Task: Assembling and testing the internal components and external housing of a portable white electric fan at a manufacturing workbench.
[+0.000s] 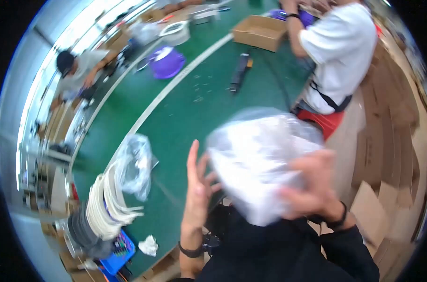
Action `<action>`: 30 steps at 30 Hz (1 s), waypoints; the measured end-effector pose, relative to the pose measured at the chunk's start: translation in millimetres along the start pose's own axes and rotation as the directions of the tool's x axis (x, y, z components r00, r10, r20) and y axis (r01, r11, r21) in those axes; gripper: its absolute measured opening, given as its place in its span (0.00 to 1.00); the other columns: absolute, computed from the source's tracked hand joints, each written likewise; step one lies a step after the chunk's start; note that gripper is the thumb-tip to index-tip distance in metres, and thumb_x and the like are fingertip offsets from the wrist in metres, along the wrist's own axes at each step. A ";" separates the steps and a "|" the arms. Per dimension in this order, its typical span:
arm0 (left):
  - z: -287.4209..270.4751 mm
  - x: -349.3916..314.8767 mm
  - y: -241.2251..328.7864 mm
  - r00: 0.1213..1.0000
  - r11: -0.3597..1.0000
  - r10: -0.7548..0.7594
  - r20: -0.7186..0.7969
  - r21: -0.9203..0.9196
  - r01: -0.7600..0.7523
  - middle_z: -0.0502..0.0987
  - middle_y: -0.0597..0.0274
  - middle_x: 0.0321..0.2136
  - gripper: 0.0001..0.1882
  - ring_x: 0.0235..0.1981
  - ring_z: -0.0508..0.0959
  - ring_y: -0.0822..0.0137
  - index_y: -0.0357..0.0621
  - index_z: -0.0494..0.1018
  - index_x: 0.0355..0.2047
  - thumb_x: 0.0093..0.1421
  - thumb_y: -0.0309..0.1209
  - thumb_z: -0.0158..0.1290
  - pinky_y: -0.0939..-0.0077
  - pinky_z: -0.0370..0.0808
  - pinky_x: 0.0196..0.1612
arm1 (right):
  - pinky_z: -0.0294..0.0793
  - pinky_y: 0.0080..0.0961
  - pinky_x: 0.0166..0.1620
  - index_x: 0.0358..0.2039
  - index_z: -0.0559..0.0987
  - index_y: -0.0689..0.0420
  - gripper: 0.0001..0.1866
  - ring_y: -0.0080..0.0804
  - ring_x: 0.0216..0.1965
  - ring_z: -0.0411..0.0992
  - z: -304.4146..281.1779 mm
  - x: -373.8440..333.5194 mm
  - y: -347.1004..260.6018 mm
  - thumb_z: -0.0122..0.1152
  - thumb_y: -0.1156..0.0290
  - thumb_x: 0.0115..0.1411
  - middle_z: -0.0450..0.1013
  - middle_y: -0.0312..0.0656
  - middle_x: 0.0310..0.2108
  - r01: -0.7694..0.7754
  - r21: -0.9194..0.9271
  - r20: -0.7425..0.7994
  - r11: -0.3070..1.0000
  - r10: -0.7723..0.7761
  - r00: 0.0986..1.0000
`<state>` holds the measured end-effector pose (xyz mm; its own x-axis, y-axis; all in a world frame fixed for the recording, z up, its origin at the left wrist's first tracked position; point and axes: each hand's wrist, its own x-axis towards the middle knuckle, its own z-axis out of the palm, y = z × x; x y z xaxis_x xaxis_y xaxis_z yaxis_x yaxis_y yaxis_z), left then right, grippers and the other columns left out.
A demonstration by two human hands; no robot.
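Observation:
A clear plastic bag with something white inside [255,155] is held up in front of me, smeared by motion. My right hand [312,185] grips its right side, the fingers blurred against the plastic. What the white content is, I cannot make out. To the left of the bag is my left hand [199,183], upright with fingers apart and nothing in it; whether its fingertips touch the plastic I cannot tell. Further left on the green table [176,122] lies a crumpled clear plastic bag [136,167].
Stacked cream and grey rings [103,207] stand left, by a blue tray [119,254] and crumpled white tissue [148,246]. Farther off are a purple bucket [166,63], a black tool [241,73] and an open carton [260,33]. A person [338,51] stands at right, near flattened cardboard [387,122].

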<state>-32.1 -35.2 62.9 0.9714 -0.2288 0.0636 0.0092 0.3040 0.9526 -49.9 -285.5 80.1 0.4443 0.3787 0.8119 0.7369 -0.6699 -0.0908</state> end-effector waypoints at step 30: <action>-132.3 -35.2 23.5 0.522 0.943 0.100 -0.847 -0.087 -0.321 0.74 0.60 0.34 0.18 0.39 0.76 0.65 0.38 0.72 0.40 0.72 0.42 0.46 0.67 0.75 0.44 | 0.76 0.30 0.42 0.36 0.80 0.63 0.07 0.40 0.39 0.76 115.3 24.1 18.6 0.63 0.79 0.55 0.76 0.44 0.40 -0.412 0.478 0.072 0.776 0.432 0.899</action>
<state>-34.7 102.3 43.7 0.7091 0.6942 -0.1233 -0.2829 0.4403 0.8521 33.3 -215.2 31.5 0.7546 0.0966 0.6490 0.6325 -0.3703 -0.6803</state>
